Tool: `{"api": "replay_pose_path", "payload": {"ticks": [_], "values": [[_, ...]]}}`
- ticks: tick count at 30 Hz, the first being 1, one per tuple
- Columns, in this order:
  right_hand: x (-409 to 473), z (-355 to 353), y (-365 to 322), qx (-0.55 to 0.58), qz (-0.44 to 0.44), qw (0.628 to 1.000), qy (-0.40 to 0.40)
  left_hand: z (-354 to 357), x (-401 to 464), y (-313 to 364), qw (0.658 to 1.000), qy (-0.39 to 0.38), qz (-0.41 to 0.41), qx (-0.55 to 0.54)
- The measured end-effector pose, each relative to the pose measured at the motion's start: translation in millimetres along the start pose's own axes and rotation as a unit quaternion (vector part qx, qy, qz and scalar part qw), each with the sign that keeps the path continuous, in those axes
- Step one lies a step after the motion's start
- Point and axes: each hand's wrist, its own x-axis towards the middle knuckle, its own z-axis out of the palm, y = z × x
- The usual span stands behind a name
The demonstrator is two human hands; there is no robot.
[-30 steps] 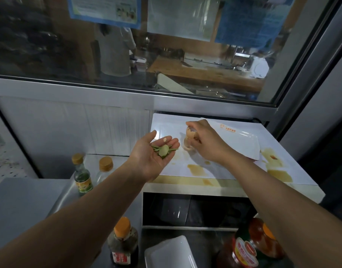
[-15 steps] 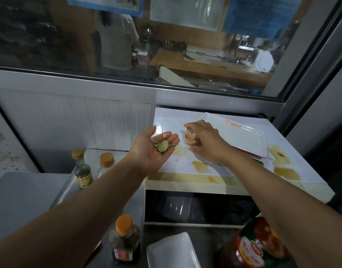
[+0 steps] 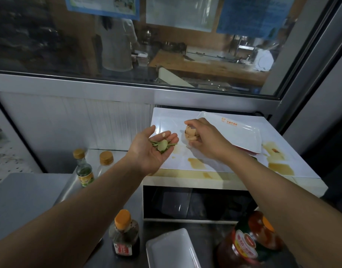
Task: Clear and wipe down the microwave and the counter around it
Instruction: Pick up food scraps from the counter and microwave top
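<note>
Hands two, centre frame: left hand [image 3: 153,149] flat-palmed, cupping green vegetable scraps [image 3: 162,145], right hand [image 3: 204,139] gripping tan broken eggshells [image 3: 190,132], white microwave top [image 3: 233,161], three brown spills.

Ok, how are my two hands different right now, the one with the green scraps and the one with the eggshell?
The left hand lies palm up with fingers relaxed, carrying green vegetable scraps; the right hand is turned palm down. The left hand only cradles its load, while the right hand's fingers curl round broken eggshell. The left hand hovers at the left edge of the microwave top; the right hand is over it, beside the white tray. Both hold food waste.
</note>
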Motion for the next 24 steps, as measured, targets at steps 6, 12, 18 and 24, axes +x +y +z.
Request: {"api": "replay_pose_path", "payload": {"ticks": [6,12,18,24], "values": [[-20.9,-15.8,-3.8,-0.004,-0.006,1.0,0.001,13.4,-18.4,-15.9,1.0,0.001,0.011,0.008],[-52.1,-28.6,-11.4,-0.011,-0.026,1.0,0.008,22.3,-45.3,-40.3,0.999,0.0,0.032,0.015],[-91.0,-33.5,-24.2,-0.005,-0.029,1.0,-0.004,21.1,-71.8,-67.1,0.998,-0.001,0.051,0.024],[-130.7,-37.0,-37.1,-0.035,-0.032,0.999,0.017,12.1,-96.1,-88.2,0.999,-0.007,0.042,0.021]]}}
